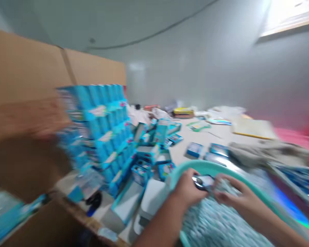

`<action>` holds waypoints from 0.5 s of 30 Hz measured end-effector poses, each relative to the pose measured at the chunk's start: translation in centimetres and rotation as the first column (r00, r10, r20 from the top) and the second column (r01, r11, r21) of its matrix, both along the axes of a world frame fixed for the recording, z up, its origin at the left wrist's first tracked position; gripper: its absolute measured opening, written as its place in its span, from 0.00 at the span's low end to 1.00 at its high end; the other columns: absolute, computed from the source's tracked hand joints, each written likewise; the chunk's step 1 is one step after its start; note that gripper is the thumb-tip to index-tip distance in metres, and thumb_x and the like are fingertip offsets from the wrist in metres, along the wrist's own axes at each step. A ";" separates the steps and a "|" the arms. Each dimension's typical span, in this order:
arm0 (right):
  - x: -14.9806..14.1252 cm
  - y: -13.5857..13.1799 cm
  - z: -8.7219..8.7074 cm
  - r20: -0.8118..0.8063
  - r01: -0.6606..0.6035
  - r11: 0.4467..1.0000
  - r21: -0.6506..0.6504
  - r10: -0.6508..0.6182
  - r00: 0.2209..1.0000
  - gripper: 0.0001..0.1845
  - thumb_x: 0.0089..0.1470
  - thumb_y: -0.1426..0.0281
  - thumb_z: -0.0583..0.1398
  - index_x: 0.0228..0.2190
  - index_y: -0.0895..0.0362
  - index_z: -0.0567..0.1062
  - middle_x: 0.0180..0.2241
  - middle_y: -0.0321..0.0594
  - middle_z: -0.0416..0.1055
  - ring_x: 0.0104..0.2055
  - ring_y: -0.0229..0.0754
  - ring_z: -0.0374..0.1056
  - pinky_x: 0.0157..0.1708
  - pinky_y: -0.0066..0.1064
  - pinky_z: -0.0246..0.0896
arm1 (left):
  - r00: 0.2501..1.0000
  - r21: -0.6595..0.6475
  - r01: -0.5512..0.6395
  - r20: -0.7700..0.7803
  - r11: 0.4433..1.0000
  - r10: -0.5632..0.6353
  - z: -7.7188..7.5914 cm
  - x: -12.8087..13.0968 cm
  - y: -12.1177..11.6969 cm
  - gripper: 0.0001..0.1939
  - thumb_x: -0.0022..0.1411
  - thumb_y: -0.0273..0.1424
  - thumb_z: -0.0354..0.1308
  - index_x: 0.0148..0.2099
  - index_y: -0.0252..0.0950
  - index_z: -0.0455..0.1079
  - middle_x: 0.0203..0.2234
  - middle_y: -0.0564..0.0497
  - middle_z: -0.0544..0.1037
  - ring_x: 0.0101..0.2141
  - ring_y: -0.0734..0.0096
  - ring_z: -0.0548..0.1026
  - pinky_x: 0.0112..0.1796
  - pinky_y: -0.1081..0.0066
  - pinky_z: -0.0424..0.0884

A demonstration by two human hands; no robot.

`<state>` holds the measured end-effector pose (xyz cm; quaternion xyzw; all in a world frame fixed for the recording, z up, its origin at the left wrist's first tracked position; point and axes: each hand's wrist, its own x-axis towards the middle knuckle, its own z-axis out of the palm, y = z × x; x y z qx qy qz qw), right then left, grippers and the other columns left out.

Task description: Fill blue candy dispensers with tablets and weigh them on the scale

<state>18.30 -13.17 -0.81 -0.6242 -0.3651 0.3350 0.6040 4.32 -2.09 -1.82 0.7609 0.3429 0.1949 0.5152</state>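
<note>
My left hand (190,188) grips a small dark-edged pack (204,181) with a pale face, held over a turquoise tub (207,164). Close beside it, my right hand (233,193) has its fingers curled around a few pale pieces (225,186); blur hides their exact kind. Its fingertips are near the pack's right end, and I cannot tell if they touch it. Below both hands, a heap of small pale blue-white pieces (216,223) fills the tub.
Stacked blue boxes (105,127) rise at left against a large cardboard carton (92,65). Several open blue boxes (161,132) lie loose beside them. Flat blue packs (194,150) and a grey cloth (267,154) lie beyond the tub. A bin of blue packets (301,178) stands at right.
</note>
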 end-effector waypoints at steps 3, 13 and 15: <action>-0.9 0.0 3.0 -0.308 0.072 0.990 0.119 -0.032 0.951 0.16 0.40 0.64 0.74 0.30 0.49 0.76 0.29 0.39 0.69 0.29 0.43 0.65 0.29 0.32 0.63 | 0.981 0.006 0.194 0.006 0.981 -0.195 0.8 0.2 0.5 0.23 0.47 0.29 0.67 0.47 0.35 0.67 0.36 0.51 0.77 0.37 0.64 0.75 0.35 0.70 0.67; -1.8 3.8 4.2 -0.591 0.314 0.918 0.242 -0.118 0.798 0.24 0.38 0.66 0.74 0.33 0.53 0.68 0.28 0.32 0.67 0.27 0.36 0.64 0.21 0.20 0.55 | 0.923 0.005 0.343 -0.188 0.939 -0.336 2.3 0.0 0.5 0.19 0.52 0.32 0.63 0.47 0.38 0.67 0.39 0.50 0.78 0.41 0.56 0.75 0.39 0.65 0.66; -2.6 3.9 4.0 -0.636 0.311 0.923 0.227 -0.101 0.765 0.24 0.38 0.66 0.75 0.34 0.54 0.68 0.29 0.33 0.68 0.27 0.36 0.65 0.20 0.20 0.56 | 0.923 -0.005 0.350 -0.167 0.937 -0.346 2.1 0.1 0.5 0.21 0.52 0.32 0.63 0.49 0.39 0.68 0.42 0.49 0.78 0.44 0.54 0.75 0.41 0.64 0.67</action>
